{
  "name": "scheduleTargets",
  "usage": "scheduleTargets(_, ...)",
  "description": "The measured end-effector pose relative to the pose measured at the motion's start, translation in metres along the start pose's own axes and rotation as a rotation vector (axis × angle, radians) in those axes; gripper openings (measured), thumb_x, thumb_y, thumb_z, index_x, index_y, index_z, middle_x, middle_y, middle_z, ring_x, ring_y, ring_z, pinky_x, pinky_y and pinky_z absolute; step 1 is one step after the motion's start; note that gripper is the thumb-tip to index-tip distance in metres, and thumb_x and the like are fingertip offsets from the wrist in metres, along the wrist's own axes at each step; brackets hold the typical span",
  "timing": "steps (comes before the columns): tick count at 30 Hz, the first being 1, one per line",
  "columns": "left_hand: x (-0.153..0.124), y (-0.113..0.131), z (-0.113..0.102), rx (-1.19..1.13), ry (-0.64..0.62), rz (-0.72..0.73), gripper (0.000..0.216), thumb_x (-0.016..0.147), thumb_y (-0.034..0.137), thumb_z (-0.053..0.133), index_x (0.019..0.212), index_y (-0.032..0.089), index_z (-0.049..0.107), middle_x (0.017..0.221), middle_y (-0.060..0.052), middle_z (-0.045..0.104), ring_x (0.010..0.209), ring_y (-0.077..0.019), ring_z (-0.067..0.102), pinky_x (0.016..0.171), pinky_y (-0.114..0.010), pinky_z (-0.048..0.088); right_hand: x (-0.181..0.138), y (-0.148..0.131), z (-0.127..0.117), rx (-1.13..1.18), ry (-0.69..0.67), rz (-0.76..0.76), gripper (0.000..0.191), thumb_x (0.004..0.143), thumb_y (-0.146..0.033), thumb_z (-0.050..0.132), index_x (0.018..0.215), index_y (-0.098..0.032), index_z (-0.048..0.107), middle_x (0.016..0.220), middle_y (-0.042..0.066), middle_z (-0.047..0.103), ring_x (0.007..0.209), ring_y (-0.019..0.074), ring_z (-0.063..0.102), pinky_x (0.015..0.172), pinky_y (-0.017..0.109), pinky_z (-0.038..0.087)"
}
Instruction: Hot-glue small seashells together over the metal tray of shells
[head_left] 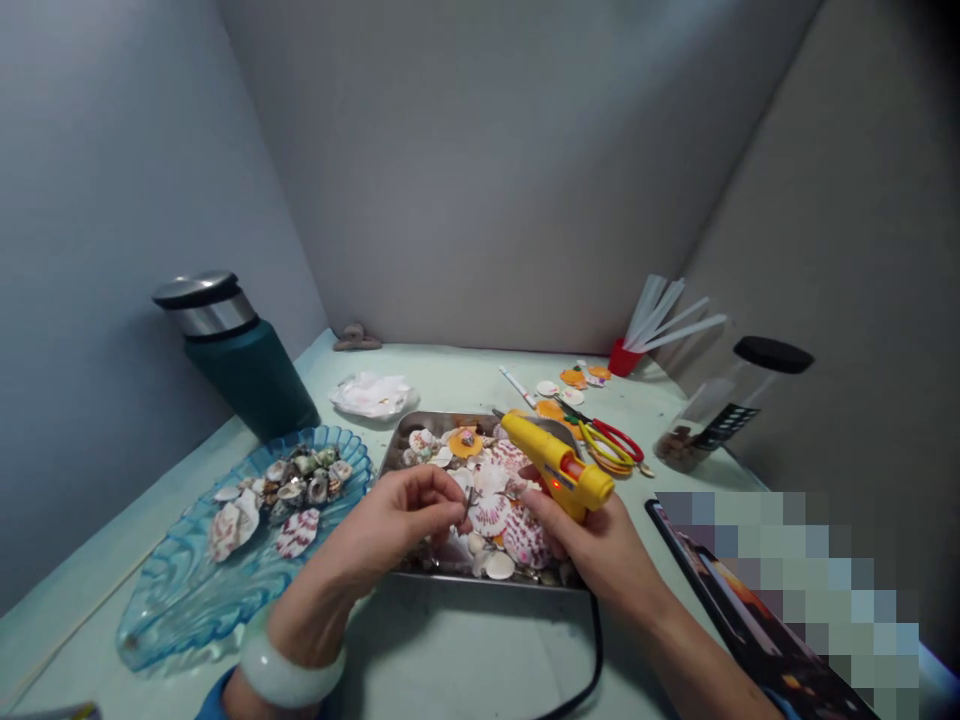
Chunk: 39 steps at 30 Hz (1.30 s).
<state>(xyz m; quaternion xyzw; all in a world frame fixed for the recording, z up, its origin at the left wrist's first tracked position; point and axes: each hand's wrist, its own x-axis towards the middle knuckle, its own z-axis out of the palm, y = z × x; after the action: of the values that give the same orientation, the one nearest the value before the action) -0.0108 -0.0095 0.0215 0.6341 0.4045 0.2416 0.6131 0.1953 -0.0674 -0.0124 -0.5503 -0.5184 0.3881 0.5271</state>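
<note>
My left hand [397,525] is closed in a pinch on a small dark thing that I cannot name, held over the near edge of a metal tray [397,440] full of seashells [491,510]. A pale bangle circles that wrist. My right hand [592,545] grips a yellow glue gun [555,462] whose nozzle points up and to the left over the tray; a red light glows on its body. Its black cord [592,650] runs down toward me. The two hands are close together above the shells.
A blue glass dish [172,590] with shells lies at the left. A teal flask [240,360] stands behind it. Crumpled tissue [373,394], scissors [611,440], a red cup of glue sticks [660,325], a lidded jar [720,405] and loose shells [574,380] lie beyond. A tablet [750,610] sits at right.
</note>
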Motion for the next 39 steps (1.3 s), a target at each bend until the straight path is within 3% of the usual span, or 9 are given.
scheduleTargets(4,-0.002,-0.006,-0.002,-0.509,-0.095,-0.042,0.022,0.070,0.022,0.072,0.084,0.015,0.057,0.062,0.001,0.062,0.051,-0.0070,0.050,0.052,-0.020,0.042,0.000,-0.006,0.002,0.022,0.000,-0.034,0.022,0.079,-0.036,0.066,0.093,-0.021,0.066,0.081,0.003,0.067,0.073,0.0189,0.061,0.067,0.034,0.050)
scheduleTargets(8,-0.002,-0.010,0.000,-0.636,-0.141,-0.074,0.021,0.070,0.018,0.073,0.084,0.013,0.059,0.061,0.000,0.063,0.049,-0.0064,0.049,0.050,-0.020,0.046,0.001,-0.021,0.010,0.045,-0.044,-0.118,0.017,0.080,-0.032,0.065,0.094,-0.022,0.067,0.092,0.005,0.069,0.086,0.0211,0.063,0.077,0.036,0.049)
scheduleTargets(13,-0.001,-0.011,0.004,-0.595,-0.122,-0.083,0.021,0.068,0.020,0.075,0.080,0.015,0.058,0.060,-0.001,0.064,0.046,-0.0067,0.051,0.046,-0.019,0.046,0.001,-0.029,0.025,0.080,-0.128,-0.180,0.022,0.081,-0.024,0.065,0.102,-0.024,0.062,0.096,0.002,0.068,0.091,0.0184,0.063,0.083,0.033,0.047)
scheduleTargets(18,-0.004,-0.008,0.007,-0.523,-0.084,-0.075,0.026,0.067,0.029,0.075,0.080,0.015,0.058,0.061,0.000,0.063,0.046,-0.0072,0.051,0.044,-0.019,0.044,-0.002,-0.027,0.032,0.153,-0.156,-0.095,0.019,0.080,-0.025,0.065,0.099,-0.022,0.061,0.086,-0.001,0.066,0.077,0.0144,0.062,0.071,0.026,0.049)
scheduleTargets(24,-0.008,-0.001,0.008,-0.164,0.096,0.008,0.019,0.070,0.030,0.073,0.080,0.015,0.067,0.065,0.001,0.062,0.053,-0.0079,0.052,0.051,-0.020,0.040,0.003,-0.026,0.037,0.167,-0.113,-0.058,0.015,0.081,-0.029,0.064,0.092,-0.020,0.061,0.078,-0.001,0.063,0.071,0.0142,0.059,0.067,0.026,0.047)
scheduleTargets(28,-0.007,0.000,0.002,0.025,0.286,0.055,0.015,0.070,0.030,0.070,0.077,0.016,0.071,0.065,-0.001,0.065,0.053,-0.0096,0.050,0.051,-0.022,0.040,0.008,-0.026,0.025,-0.186,-0.054,-0.146,0.017,0.083,-0.032,0.059,0.094,-0.019,0.060,0.086,0.003,0.066,0.075,0.0182,0.060,0.065,0.028,0.046)
scheduleTargets(31,-0.009,0.001,-0.006,0.032,0.462,0.020,0.016,0.065,0.030,0.073,0.074,0.017,0.071,0.063,-0.001,0.066,0.048,-0.0099,0.050,0.045,-0.022,0.038,0.010,-0.028,0.006,-0.725,-0.091,-0.228,0.025,0.079,-0.018,0.057,0.104,-0.021,0.059,0.096,0.006,0.067,0.084,0.0227,0.061,0.071,0.031,0.043)
scheduleTargets(34,-0.012,0.000,-0.012,-0.005,0.525,-0.018,0.016,0.064,0.031,0.074,0.072,0.017,0.070,0.049,0.002,0.059,0.042,-0.0103,0.047,0.039,-0.021,0.033,0.012,-0.030,-0.007,-1.188,-0.172,-0.163,0.034,0.074,-0.011,0.058,0.107,-0.020,0.059,0.101,0.009,0.067,0.092,0.0271,0.062,0.072,0.033,0.043)
scheduleTargets(39,-0.013,-0.007,-0.018,0.025,0.538,0.028,0.018,0.063,0.033,0.074,0.069,0.017,0.070,0.052,0.001,0.060,0.044,-0.0104,0.047,0.040,-0.022,0.034,0.014,-0.030,-0.008,-1.343,-0.220,-0.132,0.027,0.082,-0.028,0.059,0.106,-0.017,0.060,0.102,0.013,0.066,0.094,0.0300,0.061,0.071,0.036,0.044)
